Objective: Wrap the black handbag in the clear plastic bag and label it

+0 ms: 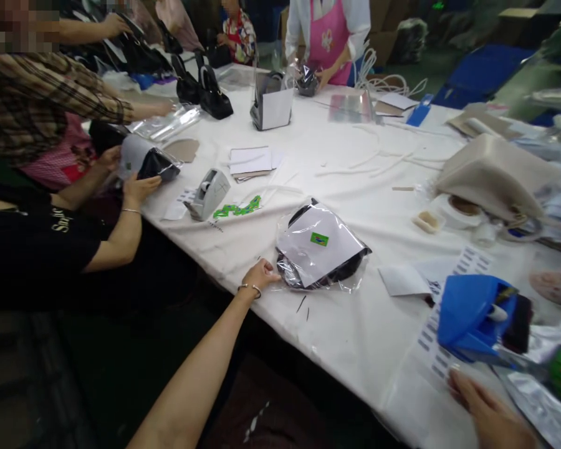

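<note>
A dark handbag in a clear plastic bag (355, 274) lies on the table, with a white card (303, 255) bearing a small green sticker (319, 239) on top. My left hand (260, 275) pinches the left edge of the plastic. At the lower right, my right hand (493, 408) is closed, its fingertips at the bottom end of a sheet of labels (429, 337) with dark printed rows. Whether a single label is between those fingers is too small to tell. Just beyond that hand stands a blue tape dispenser (467, 312).
Green stickers (238, 207) and a grey tape dispenser (210, 193) lie left of the bagged handbag. A beige bag (495, 171) and tape rolls (458, 212) crowd the right side. Co-workers handle bags at the left and far side, one wearing a pink apron (330, 37).
</note>
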Demonstrator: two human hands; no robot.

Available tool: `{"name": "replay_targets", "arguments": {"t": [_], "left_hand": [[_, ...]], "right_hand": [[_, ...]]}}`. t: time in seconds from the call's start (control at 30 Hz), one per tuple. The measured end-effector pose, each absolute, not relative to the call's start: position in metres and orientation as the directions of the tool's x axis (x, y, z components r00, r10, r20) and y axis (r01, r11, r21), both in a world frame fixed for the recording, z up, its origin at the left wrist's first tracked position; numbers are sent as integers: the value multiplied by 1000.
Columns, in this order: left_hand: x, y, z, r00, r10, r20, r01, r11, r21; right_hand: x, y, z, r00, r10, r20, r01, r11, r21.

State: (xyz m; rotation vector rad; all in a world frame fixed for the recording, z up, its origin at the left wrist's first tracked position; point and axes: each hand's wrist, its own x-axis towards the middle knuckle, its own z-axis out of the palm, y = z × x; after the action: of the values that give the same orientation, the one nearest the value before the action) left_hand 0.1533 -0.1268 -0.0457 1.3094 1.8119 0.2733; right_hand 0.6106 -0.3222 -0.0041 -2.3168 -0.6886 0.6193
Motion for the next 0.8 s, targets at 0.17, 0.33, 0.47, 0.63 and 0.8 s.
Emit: {"name": "replay_targets", "arguments": {"t": [0.17,0.33,0.47,0.63,0.8], "left_hand": [[155,-128,-38,-93,848,-521,692,432,578],[156,-130,-31,-101,840,-533,714,434,549],[157,-132,-31,-94,848,-522,720,420,553],[159,-134,-34,-88,855,-511,720,410,561],[159,-133,-32,-60,861,-505,737,380,559]], "right_hand": [[445,-235,49,257,884,-391,397,-465,-791],[321,-157,45,-119,926,-358,414,-281,-865],[293,-130,16,-49,912,-408,762,-230,-605],[287,-113,1,36,891,-452,915,-211,-344],[278,-105,13,68,866,-495,971,-172,-167]]}}
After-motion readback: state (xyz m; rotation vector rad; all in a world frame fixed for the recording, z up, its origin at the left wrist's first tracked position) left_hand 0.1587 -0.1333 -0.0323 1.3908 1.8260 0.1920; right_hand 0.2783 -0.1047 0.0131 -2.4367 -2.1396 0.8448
